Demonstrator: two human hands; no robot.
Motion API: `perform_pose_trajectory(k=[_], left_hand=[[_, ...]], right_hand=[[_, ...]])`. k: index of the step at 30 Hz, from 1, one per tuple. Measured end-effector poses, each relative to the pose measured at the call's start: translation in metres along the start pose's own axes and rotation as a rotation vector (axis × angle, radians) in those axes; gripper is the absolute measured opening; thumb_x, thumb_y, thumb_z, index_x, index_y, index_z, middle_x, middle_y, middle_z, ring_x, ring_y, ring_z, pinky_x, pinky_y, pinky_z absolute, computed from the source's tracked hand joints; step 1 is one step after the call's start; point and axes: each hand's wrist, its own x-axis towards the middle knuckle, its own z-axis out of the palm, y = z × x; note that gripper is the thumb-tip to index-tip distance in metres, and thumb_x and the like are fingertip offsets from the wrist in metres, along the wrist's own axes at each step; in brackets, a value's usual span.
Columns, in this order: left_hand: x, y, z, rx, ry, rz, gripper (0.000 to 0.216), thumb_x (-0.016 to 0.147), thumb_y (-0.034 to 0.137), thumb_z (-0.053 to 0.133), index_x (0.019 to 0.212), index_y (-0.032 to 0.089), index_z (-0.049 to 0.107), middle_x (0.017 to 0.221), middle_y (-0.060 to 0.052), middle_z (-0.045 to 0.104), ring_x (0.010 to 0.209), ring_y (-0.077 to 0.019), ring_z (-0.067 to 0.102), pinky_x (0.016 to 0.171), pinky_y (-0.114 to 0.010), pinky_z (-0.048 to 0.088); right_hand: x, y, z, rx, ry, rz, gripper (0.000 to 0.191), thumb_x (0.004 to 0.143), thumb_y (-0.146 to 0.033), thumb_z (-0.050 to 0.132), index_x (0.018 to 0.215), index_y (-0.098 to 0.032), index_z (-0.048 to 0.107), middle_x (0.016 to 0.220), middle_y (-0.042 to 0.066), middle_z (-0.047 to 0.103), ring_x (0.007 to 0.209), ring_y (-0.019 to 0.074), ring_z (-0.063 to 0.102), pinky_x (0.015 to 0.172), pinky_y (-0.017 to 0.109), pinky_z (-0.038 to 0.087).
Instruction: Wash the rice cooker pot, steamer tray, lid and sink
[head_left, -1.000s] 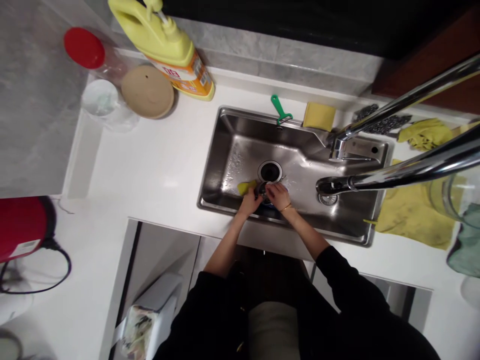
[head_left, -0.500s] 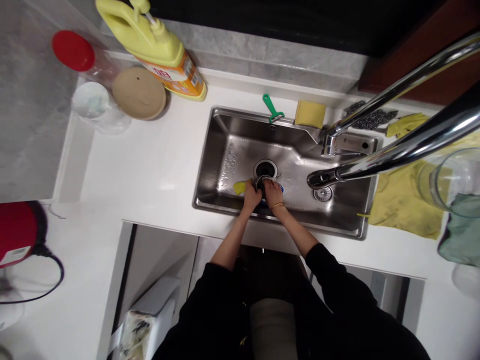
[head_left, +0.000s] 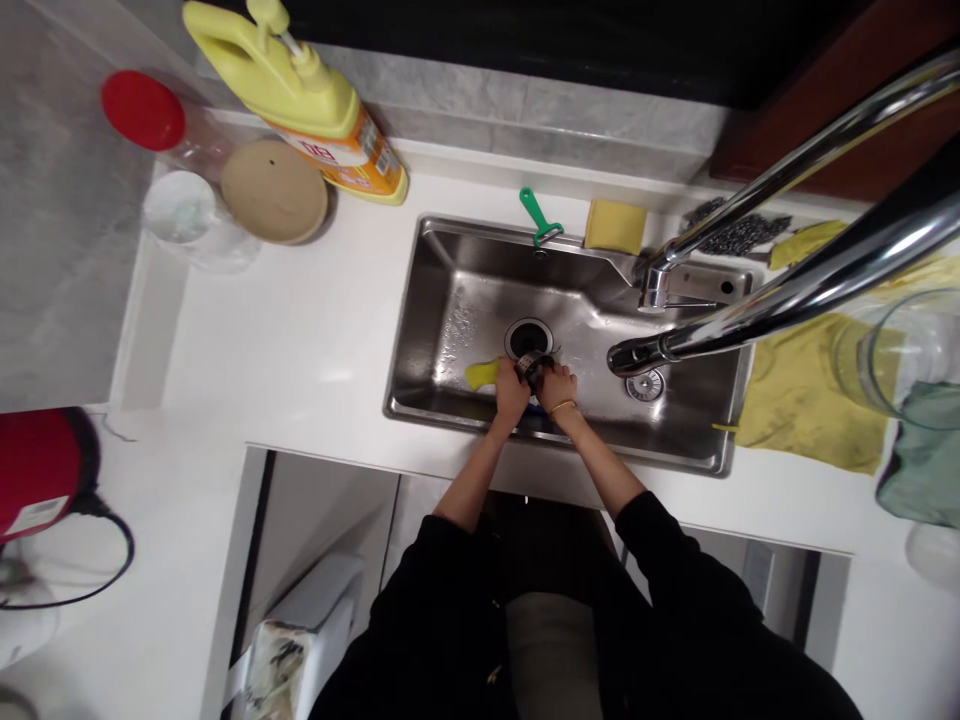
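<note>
Both my hands are down in the steel sink, close together in front of the open drain hole. My left hand is closed around a yellow sponge whose end sticks out to the left. My right hand, with a gold bangle at the wrist, is closed on a small dark metal piece, perhaps the drain strainer, held between the two hands. A bit of something blue shows beneath the hands.
A chrome faucet reaches over the sink from the right. A yellow detergent jug, jars and a tan lid stand at back left. A green peeler, yellow pad, yellow cloths and a glass lie around the rim. A red kettle sits left.
My hands stay together at the drain, shifting slightly while working the small metal piece against the sponge. The view drifted a little, so everything slid slightly left.
</note>
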Motion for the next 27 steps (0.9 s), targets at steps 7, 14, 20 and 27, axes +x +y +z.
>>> perform_pose_trajectory(k=[7, 14, 20, 27], left_hand=[[0.005, -0.021, -0.005, -0.128, 0.039, 0.051, 0.014, 0.085, 0.014, 0.055, 0.092, 0.022, 0.046, 0.098, -0.013, 0.066, 0.099, -0.0253, 0.065, 0.094, -0.041, 0.050], [0.010, -0.014, -0.016, -0.143, 0.009, 0.037, 0.013, 0.089, 0.017, 0.054, 0.095, 0.022, 0.044, 0.115, -0.015, 0.067, 0.108, -0.0213, 0.065, 0.099, -0.037, 0.049], [-0.004, -0.002, -0.009, -0.193, -0.047, 0.077, 0.022, 0.082, 0.008, 0.049, 0.098, 0.022, 0.044, 0.125, -0.014, 0.064, 0.119, -0.0180, 0.060, 0.106, -0.037, 0.046], [-0.004, -0.015, -0.009, -0.165, -0.119, 0.183, 0.030, 0.075, 0.002, 0.048, 0.097, 0.023, 0.043, 0.129, -0.015, 0.061, 0.127, -0.0192, 0.056, 0.110, -0.040, 0.042]], right_hand=[[0.011, 0.038, 0.007, 0.248, -0.213, -0.245, 0.036, 0.089, -0.014, 0.052, 0.117, -0.018, 0.075, 0.113, 0.009, 0.071, 0.106, 0.0201, 0.063, 0.097, 0.028, 0.045], [-0.013, 0.027, 0.002, 0.255, 0.116, -0.216, 0.039, 0.093, -0.019, 0.048, 0.126, -0.017, 0.069, 0.115, 0.013, 0.065, 0.110, 0.0256, 0.057, 0.098, 0.038, 0.045], [-0.019, -0.005, -0.001, 0.091, 0.029, -0.060, 0.039, 0.097, -0.021, 0.042, 0.127, -0.011, 0.065, 0.130, 0.019, 0.059, 0.118, 0.0286, 0.055, 0.097, 0.039, 0.046], [-0.002, 0.017, -0.008, 0.105, -0.156, -0.397, 0.040, 0.094, -0.011, 0.046, 0.126, -0.013, 0.069, 0.129, 0.014, 0.065, 0.121, 0.0221, 0.057, 0.108, 0.034, 0.040]])
